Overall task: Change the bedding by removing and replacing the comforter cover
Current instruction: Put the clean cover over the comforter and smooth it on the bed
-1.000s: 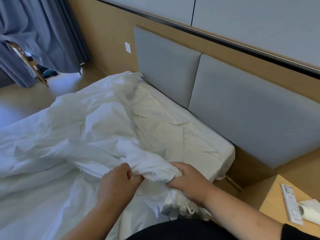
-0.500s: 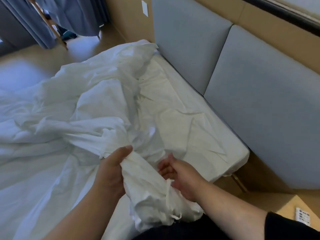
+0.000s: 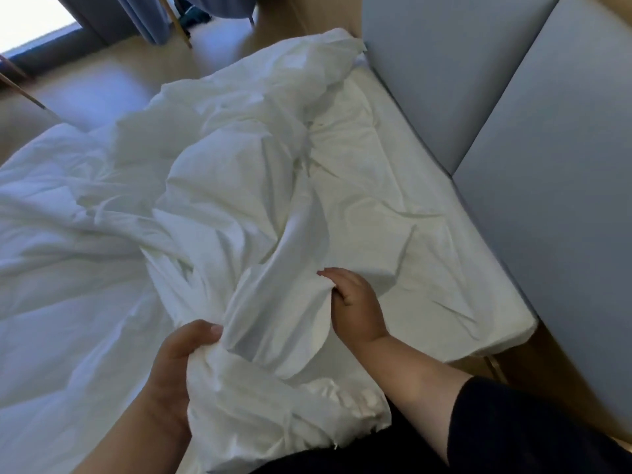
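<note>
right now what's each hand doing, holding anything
Left hand: closed, gripping a bunched part of the white comforter cover.
Right hand: closed, pinching a fold of the same cover.

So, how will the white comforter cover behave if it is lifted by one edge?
The comforter cover is probably floppy: it bunches in deep creases where the left hand and right hand grip it. It likely drags rather than slides, since most of it lies spread over the bed.

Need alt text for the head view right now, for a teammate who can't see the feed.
Both hands hold a bunched white comforter cover at the near bed edge: the left hand grips the bundle, the right hand pinches a raised fold. Rumpled white bedding covers the mattress, beside a grey padded headboard.
</note>
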Demonstrator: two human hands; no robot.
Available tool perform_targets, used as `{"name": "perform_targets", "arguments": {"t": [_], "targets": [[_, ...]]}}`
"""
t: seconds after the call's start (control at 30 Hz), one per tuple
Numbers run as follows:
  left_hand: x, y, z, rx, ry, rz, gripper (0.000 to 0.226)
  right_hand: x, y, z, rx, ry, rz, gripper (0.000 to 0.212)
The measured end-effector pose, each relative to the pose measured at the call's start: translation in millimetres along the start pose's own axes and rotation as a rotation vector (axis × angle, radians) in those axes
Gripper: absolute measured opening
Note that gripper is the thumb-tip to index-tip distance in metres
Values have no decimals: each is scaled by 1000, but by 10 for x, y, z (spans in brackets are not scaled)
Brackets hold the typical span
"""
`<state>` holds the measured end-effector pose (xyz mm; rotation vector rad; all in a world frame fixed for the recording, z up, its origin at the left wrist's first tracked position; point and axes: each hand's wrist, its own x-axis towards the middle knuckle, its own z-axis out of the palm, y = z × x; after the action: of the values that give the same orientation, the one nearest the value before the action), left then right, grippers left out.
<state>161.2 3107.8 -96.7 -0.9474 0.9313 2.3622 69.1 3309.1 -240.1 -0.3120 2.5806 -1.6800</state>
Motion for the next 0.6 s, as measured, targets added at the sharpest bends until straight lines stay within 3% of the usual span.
{"name": "perform_targets", "arguments": {"t": [0.1, 0.2, 0.27, 0.3, 0.37, 0.47, 0.53, 0.6], "targets": [[-30, 98, 60, -22, -53, 110, 43, 12, -237, -482, 45, 22, 61, 33], [-77, 168, 244, -124, -177, 180, 43, 41, -691, -958, 144, 37, -81, 32], [-61, 165, 321, -90, -58, 142, 50, 24, -1103, -1156, 215, -166, -243, 32], [-52, 185, 443, -45, -121, 108, 47, -10, -1287, -1196, 196, -287, -346, 30], [8, 133, 514, 40, -184, -27, 67, -115, -1557, -1166, 121, -481, -486, 23], [97, -37, 536, 115, -101, -147, 83, -202, -1695, -1044, 85, -740, -366, 13], [116, -120, 596, 149, -13, -169, 71, -207, -1644, -960, 51, -867, -271, 12], [150, -161, 682, 124, -7, -146, 45, -166, -1566, -900, 59, -936, -144, 14]]}}
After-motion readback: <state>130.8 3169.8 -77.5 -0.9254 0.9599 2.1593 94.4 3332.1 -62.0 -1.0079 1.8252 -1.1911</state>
